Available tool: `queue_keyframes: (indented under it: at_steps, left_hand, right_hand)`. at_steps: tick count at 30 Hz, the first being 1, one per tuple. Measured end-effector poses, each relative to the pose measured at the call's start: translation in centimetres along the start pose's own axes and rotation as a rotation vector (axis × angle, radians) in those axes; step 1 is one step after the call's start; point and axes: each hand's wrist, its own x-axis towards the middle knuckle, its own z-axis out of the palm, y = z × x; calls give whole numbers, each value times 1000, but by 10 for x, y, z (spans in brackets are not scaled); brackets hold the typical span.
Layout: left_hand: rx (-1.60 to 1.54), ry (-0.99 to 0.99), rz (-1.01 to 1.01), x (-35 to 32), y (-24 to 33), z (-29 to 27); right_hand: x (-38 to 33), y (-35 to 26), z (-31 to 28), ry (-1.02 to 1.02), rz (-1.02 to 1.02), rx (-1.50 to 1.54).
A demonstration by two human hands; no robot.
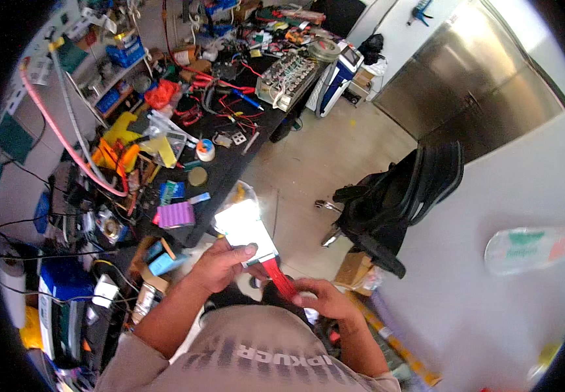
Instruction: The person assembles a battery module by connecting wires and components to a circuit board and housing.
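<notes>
The left hand [216, 266] was closed on a flat, rectangular white panel [248, 230], its thumb pressed over the upper face near the lower end; the fingers underneath were mostly hidden. The panel was held in the air in front of the person's body, to the right of the black-topped workbench [235, 157], tilted, with its surface so bright that no detail could be made out on it.

From the panel's lower end ran a flat bundle of thin red wires [278, 277], and the right hand [325, 298] had its fingertips drawn narrow around the bundle's far end, though blur left the exact pinch unclear.

As far as could be judged, the wires already met the panel, and both pieces were up off the bench and under control. Whether the wires were fixed there or merely resting against it could not be told. Their far ends were covered by the right fingers, so no finished connection showed at that side, and the panel had not been set down.

On the bench, a ridged purple block [176, 215] lay nearest the left hand, with a blue-handled pen-shaped tool [248, 100] farther off.
</notes>
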Motion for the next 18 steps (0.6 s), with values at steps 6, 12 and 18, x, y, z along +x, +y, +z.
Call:
queue_keyframes:
  at_steps: [6,12,18]
  left_hand:
    - [5,163,86,99,21,40]
    - [-215,280,138,213,24,10]
    - [-339,403,281,317,58,-16]
  right_hand:
    - [84,-88,-115,-43,-24,-105]
    - [194,-117,-214,-152,81,-448]
    - [299,-137,-326,-248,-88,-1047]
